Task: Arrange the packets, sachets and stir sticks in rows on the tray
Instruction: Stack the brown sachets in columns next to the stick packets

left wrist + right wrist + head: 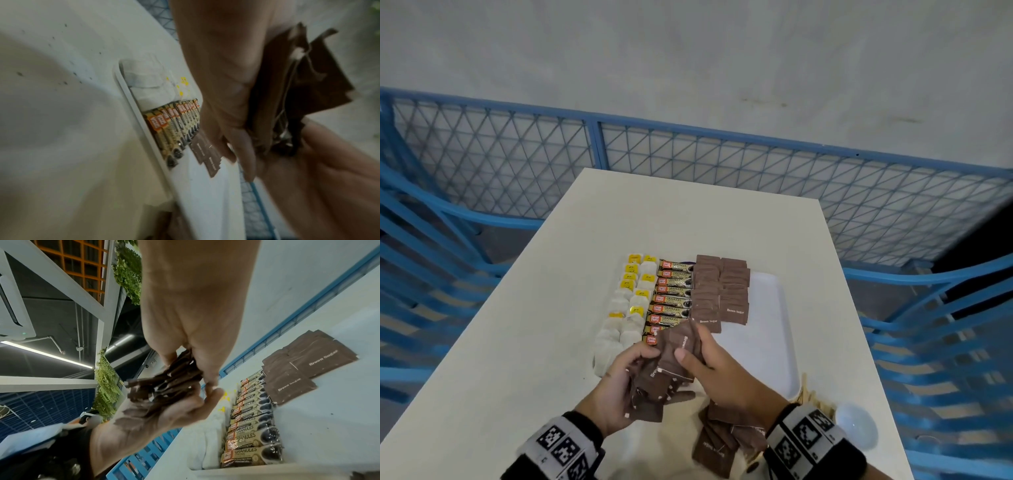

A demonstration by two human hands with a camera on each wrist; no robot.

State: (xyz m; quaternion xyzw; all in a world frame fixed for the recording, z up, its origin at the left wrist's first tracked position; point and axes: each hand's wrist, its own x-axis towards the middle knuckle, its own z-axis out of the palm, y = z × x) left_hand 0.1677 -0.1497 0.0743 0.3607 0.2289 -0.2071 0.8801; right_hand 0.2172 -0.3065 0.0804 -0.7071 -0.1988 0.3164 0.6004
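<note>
A white tray (770, 329) holds rows of tea bags (626, 308), coffee sticks (671, 301) and two columns of brown sugar sachets (722, 291). Its right part is bare. Just in front of the tray, my left hand (619, 383) grips a fanned bundle of brown sugar sachets (664, 373). My right hand (693, 346) pinches the top of that bundle between thumb and fingers. The right wrist view shows the bundle (164, 386) held from above by my right hand (205, 378), with the left palm (164, 415) under it. Wooden stir sticks (813, 399) lie on the table right of the tray.
A loose pile of brown sachets (722, 442) lies on the white table under my right wrist. A white bowl (856, 425) stands near the table's right edge. Blue mesh fencing (722, 161) surrounds the table.
</note>
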